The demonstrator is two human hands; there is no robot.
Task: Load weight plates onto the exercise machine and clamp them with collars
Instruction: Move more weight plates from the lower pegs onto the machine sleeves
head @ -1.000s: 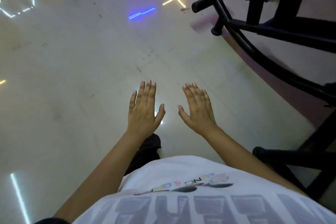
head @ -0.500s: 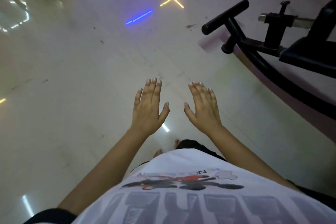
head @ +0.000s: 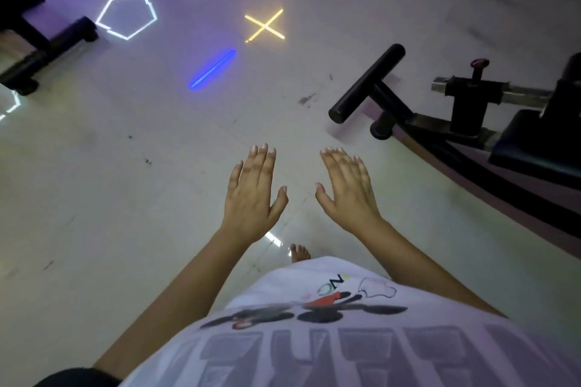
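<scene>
Nothing of the loading looks begun. The left hand (head: 251, 195) and the right hand (head: 345, 195) hover side by side over the pale glossy floor (head: 125, 198), palms down. Their fingers (head: 264, 163) are straight, thumbs out, holding nothing. The black steel exercise machine (head: 465, 122) stands to the right, apart from both hands, with its black padded crossbar (head: 367, 83) and red-knobbed pin (head: 478, 67) in view. No weight plate or collar shows anywhere, so fetching plates, sliding them on and clamping them all seem left to do.
</scene>
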